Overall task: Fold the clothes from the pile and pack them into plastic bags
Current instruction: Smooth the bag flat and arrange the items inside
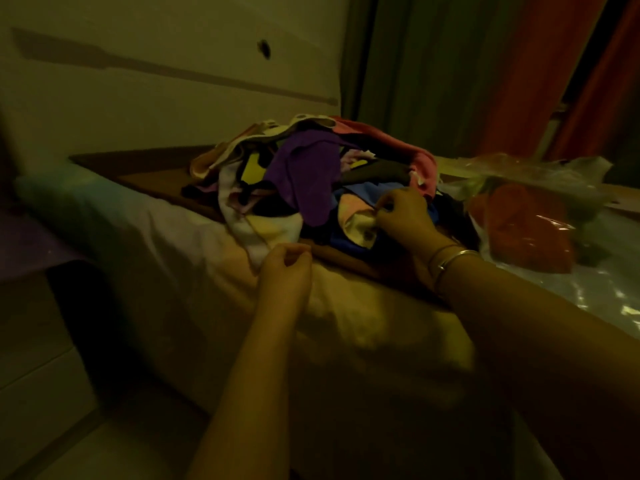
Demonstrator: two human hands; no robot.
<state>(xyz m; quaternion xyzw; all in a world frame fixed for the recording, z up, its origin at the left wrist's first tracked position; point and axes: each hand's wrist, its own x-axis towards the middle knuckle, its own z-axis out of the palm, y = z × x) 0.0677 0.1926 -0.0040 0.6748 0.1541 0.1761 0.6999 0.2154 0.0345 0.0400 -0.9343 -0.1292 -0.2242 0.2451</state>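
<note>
Dim room. The clothes pile (pixel 311 174) sits at twelve o'clock on a bed. The right hand (pixel 403 216) pinches a pale garment (pixel 356 220); the left hand (pixel 285 268), loosely curled, holds nothing. Tugging might topple tangled neighbours.

Left hand (pixel 285 268): fingers loosely curled, holding nothing, forearm extended toward 12 o'clock. Right hand (pixel 403 214): at 2 o'clock from the left, fingertips pinched together, wrist bangled.
</note>
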